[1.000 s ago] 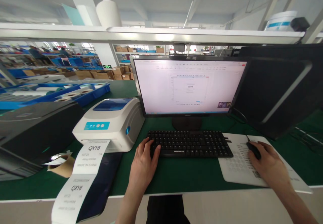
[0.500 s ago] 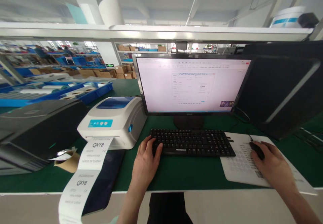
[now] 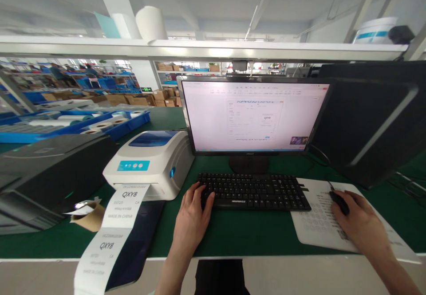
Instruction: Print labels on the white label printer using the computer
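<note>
My left hand [image 3: 193, 217] rests at the left end of the black keyboard [image 3: 253, 191], fingers apart, the fingertips touching its left keys. My right hand [image 3: 361, 217] is closed over a black computer mouse [image 3: 340, 203], which sits on a white printed mouse pad [image 3: 317, 230]. Behind the keyboard stands a lit monitor [image 3: 206, 117] showing a dialog window with a "QXY8" label preview. To the left, a white label printer [image 3: 151, 157] has a strip of printed labels [image 3: 115, 224] hanging from its front slot and over the table edge.
A dark tablet-like slab [image 3: 146, 233] lies under the label strip. Left of it are a cardboard core [image 3: 89, 217] and a black machine [image 3: 49, 179]. Blue trays [image 3: 129, 124] with rolls stand behind. A large black case [image 3: 366, 126] is at right; a shelf [image 3: 213, 52] crosses above.
The whole view has shifted slightly downward in the picture as my head tilts. Both hands keep their places on the keyboard and mouse, and the label strip hangs as before.
</note>
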`<state>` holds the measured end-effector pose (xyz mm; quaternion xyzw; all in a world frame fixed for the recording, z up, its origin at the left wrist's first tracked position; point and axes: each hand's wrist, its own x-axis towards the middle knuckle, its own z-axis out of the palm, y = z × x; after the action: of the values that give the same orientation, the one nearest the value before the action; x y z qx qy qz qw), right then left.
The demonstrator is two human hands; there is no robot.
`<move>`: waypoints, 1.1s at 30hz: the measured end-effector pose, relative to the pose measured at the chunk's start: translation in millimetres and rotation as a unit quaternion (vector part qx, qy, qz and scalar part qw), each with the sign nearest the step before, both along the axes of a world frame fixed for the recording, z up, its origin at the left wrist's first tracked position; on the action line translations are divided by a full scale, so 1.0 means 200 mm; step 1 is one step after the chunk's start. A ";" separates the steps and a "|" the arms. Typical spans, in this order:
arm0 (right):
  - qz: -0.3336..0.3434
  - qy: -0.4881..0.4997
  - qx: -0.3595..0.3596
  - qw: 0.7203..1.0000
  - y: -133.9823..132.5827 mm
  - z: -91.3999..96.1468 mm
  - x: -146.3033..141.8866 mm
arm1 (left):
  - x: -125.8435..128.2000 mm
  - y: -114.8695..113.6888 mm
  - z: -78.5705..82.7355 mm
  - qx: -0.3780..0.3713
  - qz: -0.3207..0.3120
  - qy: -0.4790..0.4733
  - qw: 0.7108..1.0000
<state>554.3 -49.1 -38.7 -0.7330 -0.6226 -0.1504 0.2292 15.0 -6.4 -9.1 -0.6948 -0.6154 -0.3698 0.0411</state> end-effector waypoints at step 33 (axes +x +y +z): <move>0.035 0.013 0.015 0.999 0.00 0.01 0.00 | 0.01 -0.01 0.01 -0.005 0.003 -0.008 1.000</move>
<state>554.3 -48.3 -35.9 -0.7090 -0.6427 -0.1421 0.2530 17.6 -9.3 -7.6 -0.6901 -0.6197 -0.3722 0.0342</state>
